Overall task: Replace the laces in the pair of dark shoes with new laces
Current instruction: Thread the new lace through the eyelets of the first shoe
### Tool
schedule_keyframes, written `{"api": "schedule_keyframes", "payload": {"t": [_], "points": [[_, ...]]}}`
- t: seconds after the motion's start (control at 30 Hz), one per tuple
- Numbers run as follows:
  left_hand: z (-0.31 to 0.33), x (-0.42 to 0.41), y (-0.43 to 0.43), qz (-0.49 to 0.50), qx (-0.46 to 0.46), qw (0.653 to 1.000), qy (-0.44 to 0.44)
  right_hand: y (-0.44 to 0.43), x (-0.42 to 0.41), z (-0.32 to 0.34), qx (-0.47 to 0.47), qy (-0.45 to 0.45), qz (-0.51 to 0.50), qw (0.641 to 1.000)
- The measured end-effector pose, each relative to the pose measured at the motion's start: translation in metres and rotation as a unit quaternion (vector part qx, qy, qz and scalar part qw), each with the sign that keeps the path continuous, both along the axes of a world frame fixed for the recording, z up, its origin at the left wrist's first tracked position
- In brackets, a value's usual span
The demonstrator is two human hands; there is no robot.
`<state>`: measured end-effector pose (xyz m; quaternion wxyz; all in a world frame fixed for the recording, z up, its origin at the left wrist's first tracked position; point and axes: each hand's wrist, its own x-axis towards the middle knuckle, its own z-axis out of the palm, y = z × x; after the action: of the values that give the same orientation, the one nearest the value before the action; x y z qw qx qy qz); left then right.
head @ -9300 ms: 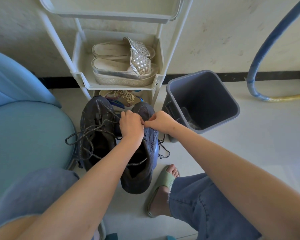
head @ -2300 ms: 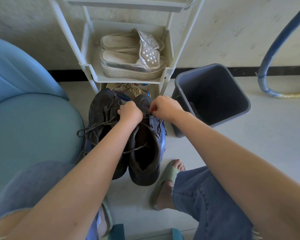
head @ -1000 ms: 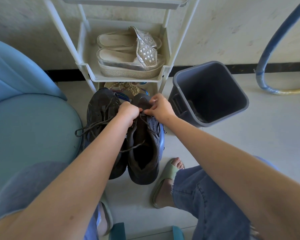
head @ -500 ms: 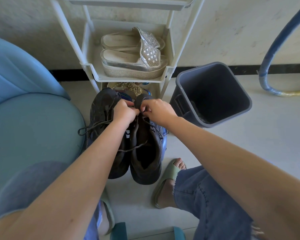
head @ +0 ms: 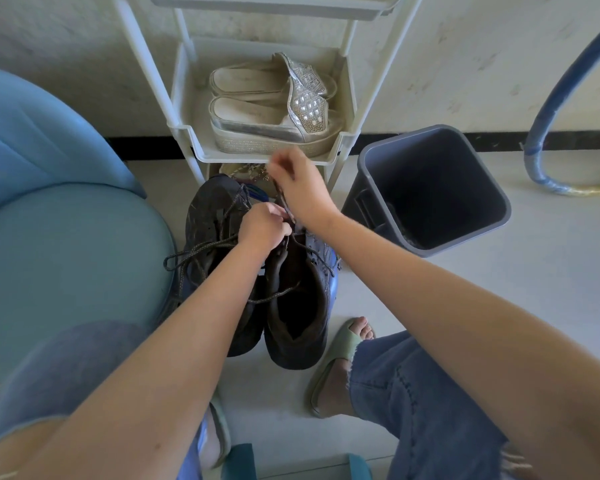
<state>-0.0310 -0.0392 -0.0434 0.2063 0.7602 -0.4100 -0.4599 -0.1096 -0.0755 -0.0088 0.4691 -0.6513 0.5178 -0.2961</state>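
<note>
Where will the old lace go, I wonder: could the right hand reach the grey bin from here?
Probably yes. The right hand, raised and pinching the lace, is close beside the open bin; nothing stands between them, though the lace is threaded in the shoe.

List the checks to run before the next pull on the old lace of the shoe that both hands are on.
1. Right hand pinches the old lace: ok.
2. Left hand grips the shoe being unlaced at its eyelets: ok.
3. Lace out of that shoe: not ok, strands cross its opening.
4. Other shoe unlaced: not ok, its lace is threaded.
5. Room to lift below the rack shelf: cannot tell.
6. New laces to hand: cannot tell, none in view.
</note>
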Motion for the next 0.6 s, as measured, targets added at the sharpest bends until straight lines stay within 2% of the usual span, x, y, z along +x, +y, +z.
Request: {"api": "schedule_keyframes", "payload": {"t": [0.13, 0.17, 0.23, 0.33, 0.4, 0.5, 0.53, 0.6], "points": [[0.009, -0.003, 0.003, 0.004, -0.065, 0.998, 0.014, -0.016, 0.004, 0.043, 0.040, -0.190, -0.016, 0.981], [0.012, -0.002, 0.001, 0.018, -0.079, 0.996, 0.022, -0.020, 0.001, 0.046, 0.053, -0.215, -0.015, 0.975], [0.025, 0.000, -0.003, 0.089, -0.106, 0.987, 0.082, -0.025, -0.008, 0.043, 0.088, -0.207, -0.012, 0.974], [0.054, 0.007, -0.013, 0.211, -0.202, 0.945, 0.149, -0.027, -0.022, 0.026, 0.159, -0.116, 0.030, 0.980], [0.072, 0.015, -0.020, 0.270, -0.269, 0.903, 0.200, -0.025, -0.032, 0.016, 0.142, 0.022, 0.125, 0.982], [0.086, 0.026, -0.025, 0.345, -0.297, 0.848, 0.273, -0.016, -0.040, 0.007, 0.115, 0.188, 0.289, 0.932], [0.086, 0.028, -0.025, 0.365, -0.284, 0.844, 0.273, -0.014, -0.039, 0.006, 0.096, 0.221, 0.309, 0.920], [0.080, 0.030, -0.025, 0.377, -0.222, 0.866, 0.241, -0.014, -0.035, 0.006, 0.052, 0.226, 0.271, 0.934]]}}
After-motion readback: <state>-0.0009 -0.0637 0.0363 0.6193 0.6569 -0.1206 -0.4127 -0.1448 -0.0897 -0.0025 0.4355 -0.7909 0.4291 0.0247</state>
